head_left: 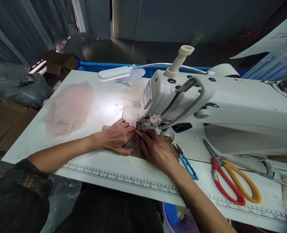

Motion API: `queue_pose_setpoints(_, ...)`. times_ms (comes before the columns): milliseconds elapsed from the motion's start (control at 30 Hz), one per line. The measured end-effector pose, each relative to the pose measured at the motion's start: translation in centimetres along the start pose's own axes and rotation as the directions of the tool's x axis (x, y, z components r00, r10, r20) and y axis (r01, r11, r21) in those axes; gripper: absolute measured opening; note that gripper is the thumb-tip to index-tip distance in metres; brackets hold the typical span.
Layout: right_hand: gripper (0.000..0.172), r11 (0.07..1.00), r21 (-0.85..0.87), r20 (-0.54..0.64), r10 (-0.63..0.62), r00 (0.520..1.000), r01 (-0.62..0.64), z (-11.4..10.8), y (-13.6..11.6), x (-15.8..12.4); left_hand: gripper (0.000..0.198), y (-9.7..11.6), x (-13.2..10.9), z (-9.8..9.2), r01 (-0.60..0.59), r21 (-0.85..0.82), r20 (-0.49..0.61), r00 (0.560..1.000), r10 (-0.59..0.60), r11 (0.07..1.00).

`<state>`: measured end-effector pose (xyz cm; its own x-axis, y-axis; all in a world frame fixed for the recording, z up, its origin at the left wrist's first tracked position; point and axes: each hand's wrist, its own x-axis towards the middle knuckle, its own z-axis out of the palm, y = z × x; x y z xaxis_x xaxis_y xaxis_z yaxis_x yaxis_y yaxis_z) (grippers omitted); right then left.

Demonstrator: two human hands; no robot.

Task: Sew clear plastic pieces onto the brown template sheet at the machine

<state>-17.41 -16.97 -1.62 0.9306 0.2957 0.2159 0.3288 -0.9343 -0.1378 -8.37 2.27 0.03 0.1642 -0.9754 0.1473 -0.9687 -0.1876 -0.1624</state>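
A white sewing machine (158,94) stands on the white table, its needle area just above my fingertips. My left hand (118,136) is closed beside the needle, thumb and fingers drawn together; what they pinch is too small to make out. Close against it on the right, my right hand (155,147) has its thumb and forefinger pinched near the presser foot, their hold also unclear. Beneath both hands lies a brown, shiny plate (136,151). Sheer pale pink fabric (131,113) lies behind the fingers, by the needle.
Pink sheer pieces (69,108) are spread at the left. Blue snips (187,163) and red-and-yellow scissors (230,178) lie at the right. A lamp (114,73) hangs over the table; a printed ruler (124,179) runs along the front edge. Cardboard boxes (10,121) stand at the left.
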Motion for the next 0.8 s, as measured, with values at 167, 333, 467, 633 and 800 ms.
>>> queue_pose_setpoints(167,0.037,1.0,-0.03,-0.001,0.005,1.0,-0.005,0.1,0.0,0.2,0.062,-0.3,0.0,0.3,0.041,-0.014,-0.004,0.999,-0.041,0.999)
queue_pose_setpoints(333,0.039,0.994,0.103,0.04,0.044,0.998,-0.047,-0.3,0.8,0.1,0.066,-0.7,0.1,0.5,0.054,-0.052,-0.013,0.998,-0.055,0.997)
queue_pose_setpoints(467,0.037,0.923,0.365,0.039,0.115,0.993,-0.121,-1.6,2.1,-0.1,0.069,-1.0,0.1,0.8,0.066,-0.074,-0.022,0.997,-0.068,0.995)
queue_pose_setpoints(633,0.037,0.813,0.539,0.146,0.166,0.975,-0.219,-2.1,3.3,0.4,0.069,-1.3,0.2,0.9,0.09,-0.086,-0.022,0.996,-0.092,0.992)
queue_pose_setpoints(800,0.045,0.775,0.551,0.086,0.315,0.945,-0.308,-0.7,4.2,0.9,0.071,-1.4,0.3,1.0,0.096,-0.097,-0.022,0.995,-0.098,0.991)
